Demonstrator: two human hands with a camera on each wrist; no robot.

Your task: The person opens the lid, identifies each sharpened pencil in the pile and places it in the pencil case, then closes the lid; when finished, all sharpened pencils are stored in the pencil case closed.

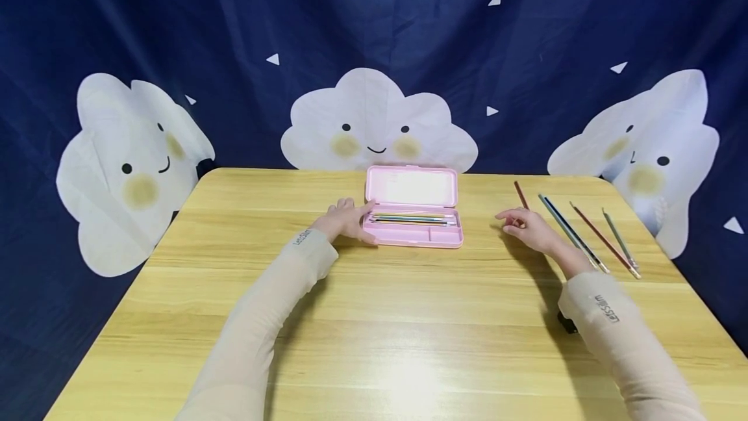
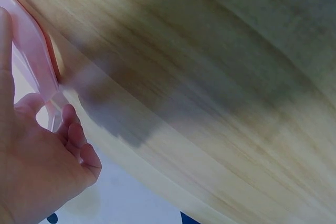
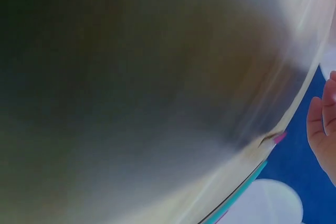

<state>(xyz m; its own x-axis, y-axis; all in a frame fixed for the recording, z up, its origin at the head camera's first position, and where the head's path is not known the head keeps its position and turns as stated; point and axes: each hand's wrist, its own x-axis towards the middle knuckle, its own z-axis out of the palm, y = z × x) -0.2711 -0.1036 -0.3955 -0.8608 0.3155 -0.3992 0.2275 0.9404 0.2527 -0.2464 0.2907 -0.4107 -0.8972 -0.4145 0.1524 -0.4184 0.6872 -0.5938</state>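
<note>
A pink pencil case (image 1: 403, 234) lies on the table with its lid (image 1: 411, 187) raised at the back. Several pencils (image 1: 411, 219) lie lengthwise in its rear compartment; the front compartments hold nothing visible. At the case's left end, my left hand (image 1: 346, 219) grips it, thumb at the front corner and index finger toward the hinge. My right hand (image 1: 528, 229) hovers right of the case, fingers loosely bent, with nothing seen in it. Just beyond it is a reddish-brown pencil (image 1: 521, 194), partly hidden by the hand. In the right wrist view only some fingers (image 3: 316, 121) show.
Right of my right hand, dark and blue pencils (image 1: 575, 234), a red pencil (image 1: 604, 239) and a green pencil (image 1: 619, 237) lie slanted on the wooden table (image 1: 374, 317). A dark blue curtain (image 1: 234, 31) with white clouds hangs behind the table's far edge.
</note>
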